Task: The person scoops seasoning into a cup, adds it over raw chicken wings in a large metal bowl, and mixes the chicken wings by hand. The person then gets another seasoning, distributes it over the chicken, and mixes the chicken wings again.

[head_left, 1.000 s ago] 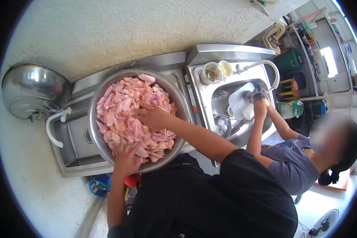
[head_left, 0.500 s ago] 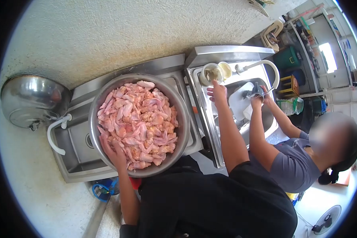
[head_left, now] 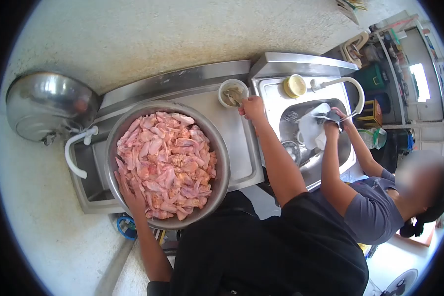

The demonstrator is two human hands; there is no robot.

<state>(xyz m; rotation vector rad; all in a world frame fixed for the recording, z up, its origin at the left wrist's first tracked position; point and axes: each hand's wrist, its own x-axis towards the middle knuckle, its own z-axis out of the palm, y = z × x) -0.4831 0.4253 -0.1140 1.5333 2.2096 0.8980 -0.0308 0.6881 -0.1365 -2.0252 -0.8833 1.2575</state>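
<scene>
A wide steel basin (head_left: 223,148) heaped with raw chicken wings (head_left: 167,163) sits over the left sink. My left hand (head_left: 131,195) reaches over the basin's near left rim, its fingers stretched out among the wings. My right hand (head_left: 252,107) is closed at the near right edge of a white tub (head_left: 222,94), which is by the seam between the two counters. Inside the tub lies something pale and greenish that I cannot make out. A yellowish tub (head_left: 294,86) stands apart on the right counter.
A co-worker in a grey shirt (head_left: 375,207) handles a dark item at the right sink (head_left: 306,172), beneath a white curved faucet (head_left: 357,89). Another white faucet (head_left: 74,153) and a large steel pot (head_left: 49,106) are at the left, along the wall.
My right hand has brought the white tub left, away from the yellowish tub and closer to the basin. My left hand stays in the wings while the view has shifted slightly.
</scene>
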